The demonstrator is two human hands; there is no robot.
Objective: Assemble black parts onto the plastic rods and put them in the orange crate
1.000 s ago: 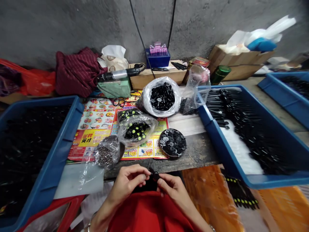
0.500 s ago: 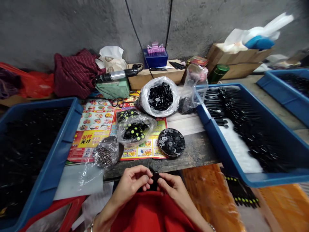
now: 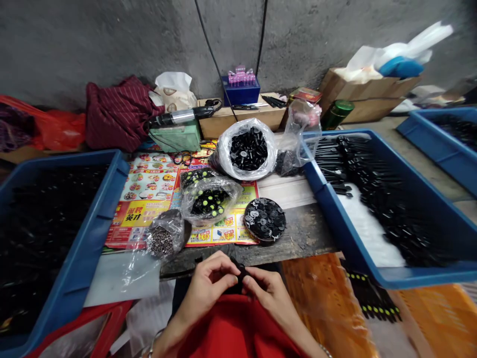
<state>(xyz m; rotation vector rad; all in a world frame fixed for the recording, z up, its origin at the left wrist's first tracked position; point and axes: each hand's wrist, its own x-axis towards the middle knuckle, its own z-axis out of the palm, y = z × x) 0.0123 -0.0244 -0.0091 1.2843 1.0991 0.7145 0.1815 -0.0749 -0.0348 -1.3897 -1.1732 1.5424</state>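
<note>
A small black plastic part [image 3: 240,271] sits between my two hands, close to my red clothing and just in front of the table edge. My left hand [image 3: 210,281] is closed, its thumb and fingertips against the part's left side. With thumb and forefinger, my right hand [image 3: 266,288] pinches the same part from the right. Fingers cover most of it, so its exact kind is unclear. Just beyond the hands stands a round tin of flat black pieces [image 3: 264,220]. Left of that are an open bag of black parts with yellow-green dots [image 3: 208,201] and a bag of small metal screws [image 3: 161,241].
A blue bin [image 3: 121,169] of black parts stands left; another blue bin [image 3: 320,191] with long black pieces stands right. Further back are a white bag [image 3: 270,164] of black parts, an electric screwdriver [image 3: 182,116] and scissors [image 3: 182,158]. Orange sheeting [image 3: 313,298] lies at lower right.
My left hand has shifted slightly right and up, and its fingertips have closed in on the black part. The right hand has barely moved.
</note>
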